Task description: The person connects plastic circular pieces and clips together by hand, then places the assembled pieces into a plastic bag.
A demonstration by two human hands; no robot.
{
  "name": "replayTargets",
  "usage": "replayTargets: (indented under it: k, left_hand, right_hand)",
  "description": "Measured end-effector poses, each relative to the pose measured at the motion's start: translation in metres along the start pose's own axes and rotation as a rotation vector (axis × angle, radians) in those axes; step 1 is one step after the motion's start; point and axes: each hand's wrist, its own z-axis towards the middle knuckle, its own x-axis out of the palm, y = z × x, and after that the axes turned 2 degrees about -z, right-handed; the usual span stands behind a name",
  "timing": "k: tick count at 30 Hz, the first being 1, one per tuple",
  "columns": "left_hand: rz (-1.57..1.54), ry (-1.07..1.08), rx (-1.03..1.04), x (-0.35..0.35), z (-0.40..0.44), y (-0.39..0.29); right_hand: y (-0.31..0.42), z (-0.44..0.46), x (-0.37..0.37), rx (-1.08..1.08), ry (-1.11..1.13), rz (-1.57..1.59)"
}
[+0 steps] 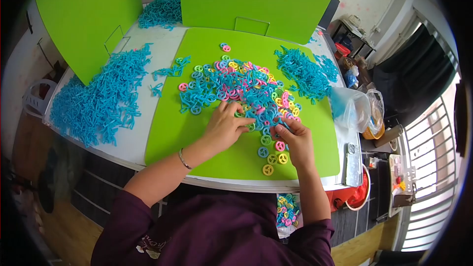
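Note:
My left hand is at the near edge of a mixed pile of blue pieces and pink, yellow, green and blue wheels. Its fingers are apart, and the fingertips touch pieces near a green wheel. To its right, my right hand has thumb and index finger pinched on a small blue piece, partly hidden by the fingers. Several loose wheels lie between and below the hands, among them a yellow wheel and a pink wheel. All rest on a green mat.
Heaps of blue pieces lie left, right and at the back. Green boards stand behind. A phone and a plastic bag are at the right edge. Below the table sits a container of mixed pieces.

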Motion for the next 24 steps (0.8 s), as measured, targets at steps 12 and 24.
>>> replayTargets:
  k: [12, 24]
  left_hand:
    - [-1.223, -0.021, -0.538, -0.020, 0.001, -0.016]
    - [-1.242, -0.047, -0.563, -0.023, -0.008, -0.021]
  right_hand:
    - [-0.014, -0.008, 0.025, -0.050, -0.012, -0.057]
    - [-0.013, -0.019, 0.044, -0.296, -0.038, -0.410]
